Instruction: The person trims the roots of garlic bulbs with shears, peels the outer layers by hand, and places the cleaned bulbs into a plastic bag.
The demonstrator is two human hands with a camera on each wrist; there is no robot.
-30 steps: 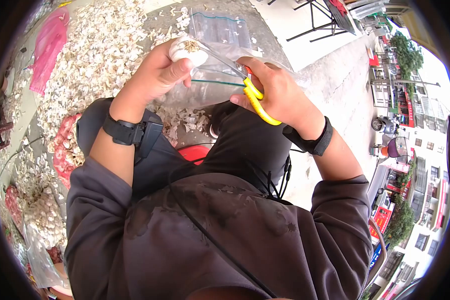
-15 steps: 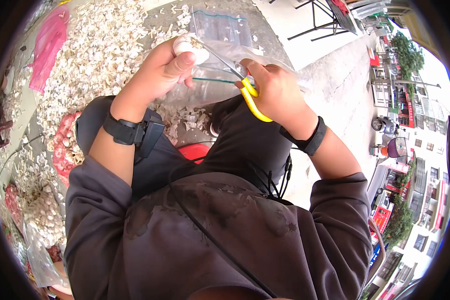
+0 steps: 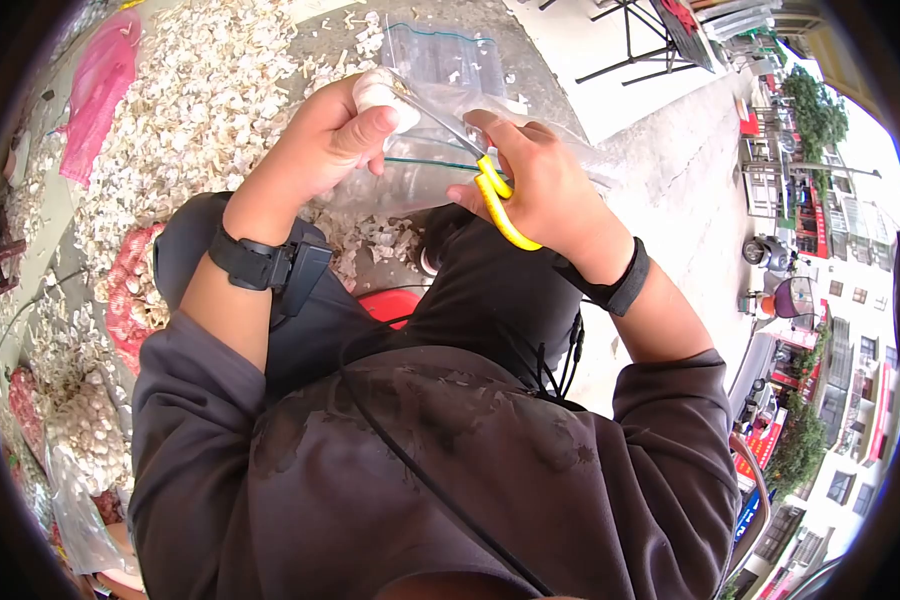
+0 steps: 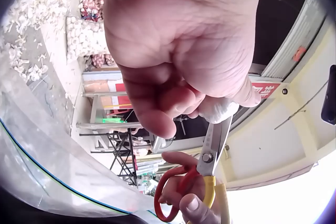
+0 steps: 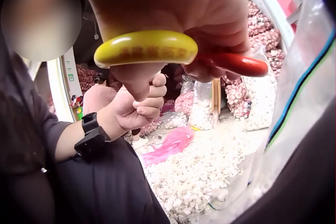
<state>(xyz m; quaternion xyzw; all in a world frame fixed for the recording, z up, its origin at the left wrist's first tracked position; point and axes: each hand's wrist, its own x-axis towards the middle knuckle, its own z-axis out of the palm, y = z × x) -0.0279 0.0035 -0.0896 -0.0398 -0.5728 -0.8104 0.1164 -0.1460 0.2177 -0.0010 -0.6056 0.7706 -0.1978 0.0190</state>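
Note:
My left hand [image 3: 335, 140] grips a white garlic bulb [image 3: 377, 97] between thumb and fingers. The right hand [image 3: 550, 190] holds a pair of scissors, its yellow handle loop [image 3: 497, 205] showing in the head view and its red loop [image 4: 160, 195] in the left wrist view. The metal blades [image 4: 215, 145] reach to the bulb, their tips right at its root end. Beneath the hands hangs a clear plastic zip bag [image 3: 410, 178] with a blue-green seal line.
Garlic skins [image 3: 200, 90] cover the ground at the left, with a pink mesh bag [image 3: 100, 95] on them. A red net of garlic [image 3: 130, 300] sits beside the left knee. Part of a red seat [image 3: 385, 303] shows between the legs. A black-legged table [image 3: 640, 50] stands further off.
The bulb has turned in the left hand, so its root end faces the camera less. The right hand and scissors have shifted slightly left, with the blades still at the bulb.

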